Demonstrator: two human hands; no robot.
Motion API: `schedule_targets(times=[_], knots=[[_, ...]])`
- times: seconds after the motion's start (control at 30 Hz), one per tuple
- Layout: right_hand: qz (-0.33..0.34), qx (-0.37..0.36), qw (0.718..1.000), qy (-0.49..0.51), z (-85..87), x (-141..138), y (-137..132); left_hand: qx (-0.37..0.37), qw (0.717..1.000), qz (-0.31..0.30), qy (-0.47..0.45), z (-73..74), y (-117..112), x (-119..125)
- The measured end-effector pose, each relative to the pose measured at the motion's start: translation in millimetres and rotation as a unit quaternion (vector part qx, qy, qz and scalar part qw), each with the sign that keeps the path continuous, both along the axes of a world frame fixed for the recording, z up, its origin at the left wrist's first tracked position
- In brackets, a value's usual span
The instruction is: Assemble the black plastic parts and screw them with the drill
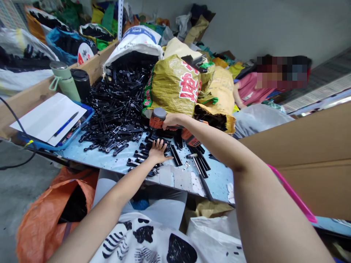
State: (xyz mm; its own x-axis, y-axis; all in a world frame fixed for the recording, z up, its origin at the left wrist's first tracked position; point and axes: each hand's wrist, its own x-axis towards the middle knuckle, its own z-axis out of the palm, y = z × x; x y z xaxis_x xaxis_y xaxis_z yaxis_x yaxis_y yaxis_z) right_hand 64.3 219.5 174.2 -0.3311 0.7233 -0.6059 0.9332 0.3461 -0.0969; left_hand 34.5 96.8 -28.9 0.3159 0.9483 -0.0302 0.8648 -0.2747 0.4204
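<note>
My right hand point(172, 120) is closed around the handle of an orange and black cordless screwdriver point(158, 118), held nose-down over black plastic parts on the light blue table point(109, 159). My left hand point(157, 151) lies flat with its fingers spread on a black part point(142, 155) just below the tool. A large heap of similar black plastic parts point(117, 98) spills from a white sack point(137, 42) behind. Several long black strips point(201, 164) lie to the right of my left hand.
A yellow woven sack point(172, 84) stands behind the tool. At the left are a blue tray with paper and a pen point(52, 118), a green flask point(64, 78) and a black cup point(81, 84). An orange bag point(52, 212) sits below the table. Another person point(252, 91) sits beyond; cardboard point(307, 160) is at the right.
</note>
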Motion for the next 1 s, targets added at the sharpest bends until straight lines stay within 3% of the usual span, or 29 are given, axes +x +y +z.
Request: schedule_targets(times=[0.2, 0.4, 0.53, 0.7, 0.87, 1.0], knots=[[0.045, 0.011, 0.998, -0.045, 13.3, 1, -34, 0.039, 0.999, 0.01, -0.019, 1.9, -3, -2], [0.083, -0.008, 0.996, -0.034, 8.9, -3, -55, 0.014, 1.0, 0.0, -0.013, 10.3, -2, -3], [0.059, 0.014, 0.997, -0.036, 14.4, 1, -73, -0.017, 1.0, -0.003, -0.022, 19.3, -30, -12], [0.095, 0.015, 0.995, -0.035, 18.1, -8, -93, 0.016, 1.0, 0.004, -0.024, 13.4, -82, -27], [0.101, -0.007, 0.993, -0.061, 13.9, -24, -103, 0.015, 0.999, -0.014, -0.027, 7.6, -87, -29], [0.137, 0.05, 0.986, -0.076, 24.0, -28, -115, 0.053, 0.998, -0.007, -0.031, 6.6, -86, -29]])
